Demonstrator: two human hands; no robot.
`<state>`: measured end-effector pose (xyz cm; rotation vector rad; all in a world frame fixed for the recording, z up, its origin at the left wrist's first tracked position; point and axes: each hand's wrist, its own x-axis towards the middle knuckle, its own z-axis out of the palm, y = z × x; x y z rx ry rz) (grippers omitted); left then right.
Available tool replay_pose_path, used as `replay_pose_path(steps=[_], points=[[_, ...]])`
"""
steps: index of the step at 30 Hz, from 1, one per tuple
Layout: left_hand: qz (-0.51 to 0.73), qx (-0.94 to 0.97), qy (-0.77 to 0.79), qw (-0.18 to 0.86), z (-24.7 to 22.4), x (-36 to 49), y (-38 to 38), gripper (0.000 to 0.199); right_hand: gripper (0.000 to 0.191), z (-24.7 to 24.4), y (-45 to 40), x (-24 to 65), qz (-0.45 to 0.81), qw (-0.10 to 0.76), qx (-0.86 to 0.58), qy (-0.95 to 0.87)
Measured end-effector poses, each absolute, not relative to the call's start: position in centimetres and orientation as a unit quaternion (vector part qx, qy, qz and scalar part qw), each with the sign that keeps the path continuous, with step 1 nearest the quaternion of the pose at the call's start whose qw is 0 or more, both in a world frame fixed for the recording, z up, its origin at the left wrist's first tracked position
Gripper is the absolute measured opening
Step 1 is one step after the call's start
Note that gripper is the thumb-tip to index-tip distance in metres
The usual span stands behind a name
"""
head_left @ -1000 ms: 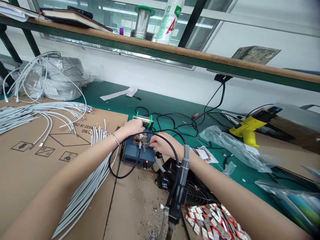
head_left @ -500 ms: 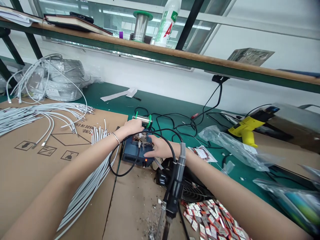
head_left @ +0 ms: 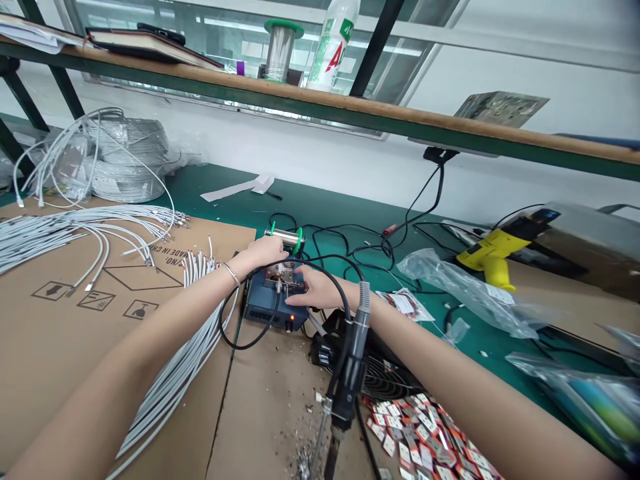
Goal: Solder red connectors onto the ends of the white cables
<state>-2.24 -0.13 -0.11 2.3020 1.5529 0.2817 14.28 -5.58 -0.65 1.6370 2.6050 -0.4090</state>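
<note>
1. Two bare hands were at the blue box (head_left: 273,307), which sat between them at the far end of the cardboard (head_left: 270,400), its small red light lit.
2. The left hand (head_left: 268,251) was curled over the back of the box, just beside a green-ended spool (head_left: 287,236); its fingertips were hidden, so whether it gripped anything could not be told.
3. The right hand (head_left: 319,288) was spread at the box's right side, thumb apart from the fingers.
4. Small metal parts (head_left: 280,272) stood on the box, between the hands.
5. A black cord (head_left: 243,348) looped in front of both hands and ran to the iron (head_left: 353,373), which leaned tip-down near the right forearm.
6. Left of the box, white cables (head_left: 185,363) lay bundled under the left forearm.
7. On the near right, a black fan (head_left: 390,383) stood beside a heap of red-and-white pieces (head_left: 430,437).
8. Farther right, a yellow heat gun (head_left: 493,257) lay near a clear bag (head_left: 450,287).
9. Above, a shelf (head_left: 280,93) held a white bottle (head_left: 331,50) and a notebook (head_left: 150,50).
</note>
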Motion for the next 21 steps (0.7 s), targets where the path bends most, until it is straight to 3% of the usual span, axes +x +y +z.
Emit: replay_pose_path(steps=[7,13,16,21], points=[[0.094,0.811,0.548,0.179,-0.1,-2.1,0.0,0.029,0.006,0.6,-5.8,14.5,-0.080,0.006,0.549,0.832],[0.095,0.815,0.543,0.179,-0.2,-2.1,0.0,0.030,0.016,0.3,-5.5,14.4,-0.080,0.010,0.528,0.845],[0.097,0.814,0.544,0.178,-0.2,-2.1,0.0,0.031,0.008,-0.1,-5.3,15.0,-0.085,0.011,0.529,0.844],[0.105,0.813,0.542,0.185,-0.2,-2.1,0.0,0.033,0.022,-0.5,-5.0,16.7,-0.083,0.010,0.537,0.839]])
